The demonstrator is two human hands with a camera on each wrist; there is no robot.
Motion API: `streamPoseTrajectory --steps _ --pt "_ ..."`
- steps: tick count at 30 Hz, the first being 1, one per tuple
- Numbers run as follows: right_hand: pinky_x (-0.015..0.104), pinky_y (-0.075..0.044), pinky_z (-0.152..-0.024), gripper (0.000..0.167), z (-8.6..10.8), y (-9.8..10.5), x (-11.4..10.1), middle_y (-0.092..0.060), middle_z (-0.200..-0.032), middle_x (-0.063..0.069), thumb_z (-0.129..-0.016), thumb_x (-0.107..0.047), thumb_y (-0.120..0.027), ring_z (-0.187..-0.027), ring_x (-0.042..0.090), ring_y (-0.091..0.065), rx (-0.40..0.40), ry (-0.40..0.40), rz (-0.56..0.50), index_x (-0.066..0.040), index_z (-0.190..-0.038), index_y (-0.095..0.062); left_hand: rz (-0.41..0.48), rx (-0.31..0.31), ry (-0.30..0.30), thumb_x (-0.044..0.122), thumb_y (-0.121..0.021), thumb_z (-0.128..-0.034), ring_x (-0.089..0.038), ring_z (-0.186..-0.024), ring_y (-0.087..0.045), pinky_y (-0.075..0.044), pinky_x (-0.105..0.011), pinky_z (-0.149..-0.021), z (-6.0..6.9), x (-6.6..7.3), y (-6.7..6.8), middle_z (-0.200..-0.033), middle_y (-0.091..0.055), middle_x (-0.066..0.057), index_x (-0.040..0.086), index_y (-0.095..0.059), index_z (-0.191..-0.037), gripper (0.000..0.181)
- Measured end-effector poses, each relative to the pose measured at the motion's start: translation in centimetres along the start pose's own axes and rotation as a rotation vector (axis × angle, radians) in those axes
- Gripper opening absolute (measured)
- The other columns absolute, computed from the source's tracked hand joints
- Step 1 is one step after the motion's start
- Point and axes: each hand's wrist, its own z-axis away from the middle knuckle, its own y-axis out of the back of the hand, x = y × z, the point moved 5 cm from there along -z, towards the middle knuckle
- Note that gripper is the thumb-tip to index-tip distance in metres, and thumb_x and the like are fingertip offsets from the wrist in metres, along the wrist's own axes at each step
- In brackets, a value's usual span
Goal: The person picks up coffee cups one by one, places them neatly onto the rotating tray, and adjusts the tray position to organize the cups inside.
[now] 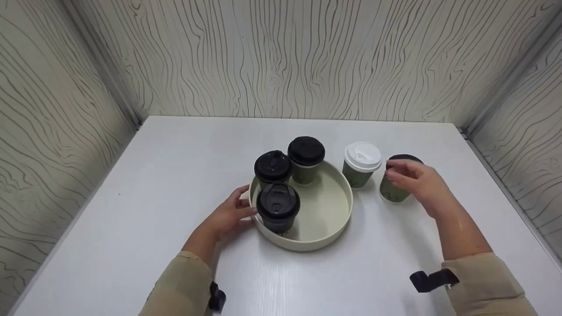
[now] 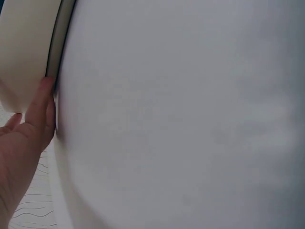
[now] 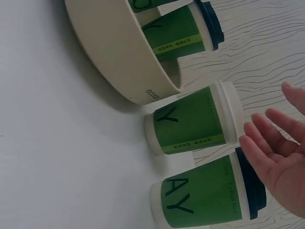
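On the table stands a round cream tray (image 1: pixel 325 219) holding three green paper cups with black lids: a front cup (image 1: pixel 279 206), a left cup (image 1: pixel 273 166) and a back cup (image 1: pixel 306 156). My left hand (image 1: pixel 228 215) touches the tray's outer wall at the left, its fingers spread along it; the left wrist view has these fingers against the wall too. Right of the tray stand a white-lidded cup (image 1: pixel 362 162) and a dark-lidded cup (image 3: pixel 205 198). Beside their lids my right hand (image 3: pixel 283 152) has its fingers loosely extended, holding nothing; in the head view it partly covers the dark-lidded cup.
The white table (image 1: pixel 145 210) is bounded by a back panel (image 1: pixel 281 57) and side panels with a wood-grain line pattern. Both sleeves carry a black wrist mount (image 1: pixel 434 280). All cups stand upright.
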Motion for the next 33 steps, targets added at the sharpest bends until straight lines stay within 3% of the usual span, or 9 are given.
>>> streamPoseTrajectory --steps 4,8,11,13,16,20,28,33 --pt "0.009 -0.043 -0.08 0.046 -0.1 2.5 -0.2 -0.059 -0.099 -0.009 -0.086 -0.027 -0.064 -0.097 0.001 -0.052 0.2 0.071 -0.022 -0.004 -0.125 -0.053 0.0 0.0 -0.011 0.016 -0.069 -0.0809 -0.027 -0.113 -0.05 -0.045 -0.043 -0.093 0.4 0.4 -0.1 -0.132 -0.042 -0.02 0.02 -0.021 -0.144 0.079" --pt "0.03 -0.037 -0.1 0.052 -0.3 4.2 1.1 -0.055 -0.113 -0.007 -0.085 -0.029 -0.065 -0.112 0.009 -0.045 0.3 0.039 -0.013 -0.014 -0.131 -0.049 -0.006 0.005 -0.02 0.019 -0.071 -0.0798 -0.026 -0.113 -0.05 -0.045 -0.041 -0.093 0.0 -0.3 0.2 -0.132 -0.043 -0.019 0.021 -0.022 -0.143 0.08" --pt "0.052 -0.025 -0.106 0.064 -0.5 4.7 2.6 -0.041 -0.135 0.005 -0.085 -0.031 -0.064 -0.128 0.021 -0.033 0.281 -0.009 -0.042 -0.017 -0.141 -0.035 0.009 -0.004 -0.032 0.019 -0.071 -0.0799 -0.025 -0.112 -0.051 -0.045 -0.04 -0.092 -0.3 -0.8 0.4 -0.132 -0.043 -0.019 0.021 -0.023 -0.143 0.079" --pt "0.055 -0.019 -0.107 0.072 -0.6 4.8 3.8 -0.027 -0.145 0.012 -0.086 -0.03 -0.064 -0.134 0.028 -0.024 0.261 -0.036 -0.077 -0.019 -0.145 -0.025 0.028 -0.015 -0.041 0.018 -0.07 -0.0802 -0.025 -0.112 -0.052 -0.046 -0.04 -0.091 -0.3 -0.9 0.4 -0.132 -0.042 -0.019 0.021 -0.023 -0.143 0.079" --pt "0.055 -0.013 -0.108 0.081 -0.6 4.6 5.3 -0.012 -0.15 0.018 -0.087 -0.027 -0.062 -0.137 0.035 -0.013 0.234 -0.067 -0.136 -0.021 -0.148 -0.009 0.041 -0.023 -0.051 0.018 -0.07 -0.0803 -0.025 -0.11 -0.053 -0.047 -0.039 -0.09 -0.3 -1.0 0.4 -0.13 -0.043 -0.021 0.019 -0.023 -0.143 0.078" --pt "0.053 -0.011 -0.109 0.089 -0.4 3.9 6.8 -0.003 -0.151 0.02 -0.087 -0.027 -0.062 -0.137 0.037 -0.006 0.21 -0.099 -0.178 -0.024 -0.147 0.004 0.03 -0.013 -0.039 0.022 -0.071 -0.0797 -0.025 -0.108 -0.055 -0.048 -0.038 -0.088 -0.2 -1.1 0.5 -0.127 -0.045 -0.02 0.021 -0.023 -0.142 0.078" --pt "0.051 -0.013 -0.109 0.101 -0.6 2.4 8.3 0.003 -0.15 0.022 -0.083 -0.024 -0.068 -0.137 0.039 -0.002 0.207 -0.134 -0.232 -0.029 -0.145 0.012 0.048 -0.001 -0.046 0.015 -0.071 -0.0788 -0.025 -0.113 -0.051 -0.048 -0.036 -0.089 -0.7 -1.1 0.7 -0.133 -0.04 -0.016 0.026 -0.024 -0.142 0.08" --pt "0.051 -0.015 -0.109 0.107 -0.7 2.0 8.9 0.005 -0.15 0.024 -0.081 -0.025 -0.07 -0.137 0.038 -0.003 0.213 -0.159 -0.2 -0.024 -0.144 0.017 0.081 0.021 -0.042 0.008 -0.07 -0.0787 -0.025 -0.121 -0.044 -0.047 -0.035 -0.09 -0.6 -1.0 0.6 -0.141 -0.032 -0.014 0.021 -0.028 -0.142 0.077"
